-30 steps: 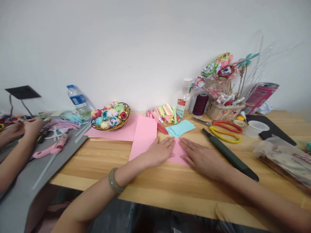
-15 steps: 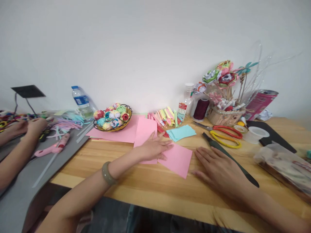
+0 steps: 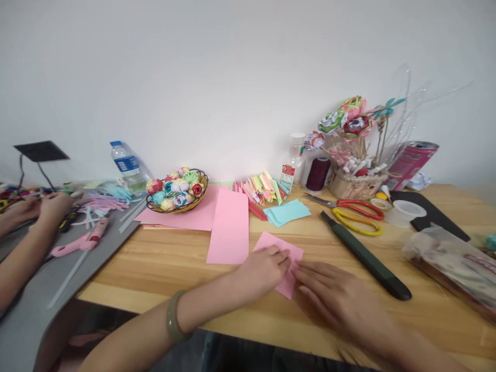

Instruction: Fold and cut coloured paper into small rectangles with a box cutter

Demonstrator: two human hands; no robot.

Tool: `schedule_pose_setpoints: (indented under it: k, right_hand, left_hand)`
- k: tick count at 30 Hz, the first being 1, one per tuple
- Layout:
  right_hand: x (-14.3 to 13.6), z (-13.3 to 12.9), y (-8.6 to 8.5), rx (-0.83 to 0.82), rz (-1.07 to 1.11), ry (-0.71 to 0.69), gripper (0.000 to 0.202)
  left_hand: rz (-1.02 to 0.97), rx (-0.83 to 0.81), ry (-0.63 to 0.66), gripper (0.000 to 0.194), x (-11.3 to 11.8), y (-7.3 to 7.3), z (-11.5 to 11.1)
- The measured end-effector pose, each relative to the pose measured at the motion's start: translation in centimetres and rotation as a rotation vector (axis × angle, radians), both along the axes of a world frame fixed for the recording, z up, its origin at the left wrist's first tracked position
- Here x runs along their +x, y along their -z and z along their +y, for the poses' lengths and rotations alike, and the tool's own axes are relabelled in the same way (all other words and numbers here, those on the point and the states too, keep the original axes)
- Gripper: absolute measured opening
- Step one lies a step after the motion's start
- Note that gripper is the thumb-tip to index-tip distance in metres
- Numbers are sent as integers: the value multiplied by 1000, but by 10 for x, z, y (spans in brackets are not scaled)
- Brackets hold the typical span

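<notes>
A small pink sheet of paper (image 3: 267, 241) lies on the wooden table, turned at an angle and partly covered by both hands. My left hand (image 3: 263, 271), with a bracelet on its wrist, rests on the sheet with its fingers curled against it. My right hand (image 3: 337, 292) meets the sheet's right edge, fingers together and fingertips gripping there. Just left of them is a longer pink strip (image 3: 228, 227), flat on the table. A dark green utility knife (image 3: 366, 256) lies to the right of my right hand. Light blue paper slips (image 3: 287, 213) lie behind the sheet.
Red-and-yellow-handled scissors (image 3: 356, 214) lie at the right, near a plastic-wrapped package (image 3: 453, 268). Behind stand a basket of paper flowers (image 3: 178, 194), a thread spool (image 3: 318, 174) and a flower pot (image 3: 356, 183). On the left, another person's hands (image 3: 50, 206) work near a pink glue gun (image 3: 83, 240).
The small pink sheet has shifted toward me, apart from the long strip. My left hand has moved down and right, its spread fingers now curled. My right hand has come in to the sheet's edge.
</notes>
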State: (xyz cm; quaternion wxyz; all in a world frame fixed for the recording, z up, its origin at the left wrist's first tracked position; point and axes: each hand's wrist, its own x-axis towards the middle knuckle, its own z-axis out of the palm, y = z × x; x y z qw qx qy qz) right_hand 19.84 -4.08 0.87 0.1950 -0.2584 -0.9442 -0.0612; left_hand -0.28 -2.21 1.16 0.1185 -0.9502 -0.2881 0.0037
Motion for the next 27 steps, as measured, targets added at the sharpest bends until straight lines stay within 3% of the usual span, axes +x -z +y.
schedule_pose_setpoints:
  k: [3, 8, 12, 17, 19, 24, 27]
  right_hand:
    - [7, 13, -1, -5, -63, 37, 35]
    - [24, 34, 9, 15, -144, 138, 37]
    - [29, 32, 13, 11, -143, 180, 40]
    - [21, 11, 6, -72, -175, -49, 48]
    - [21, 8, 6, -101, -176, -61, 48]
    - [35, 21, 15, 85, -140, 154, 41]
    - [45, 28, 18, 213, -154, 397, 38]
  left_hand:
    - [40, 57, -8, 33, -1, 9, -3]
    - [25, -5, -14, 36, -6, 11, -3]
    - [12, -2, 0, 39, -9, 16, -3]
    - [-10, 17, 19, 37, -11, 22, -1]
    - [0, 28, 31, 36, -13, 22, 0]
    - [-13, 0, -5, 38, -15, 12, -3]
    - [-22, -47, -41, 37, -10, 2, -6]
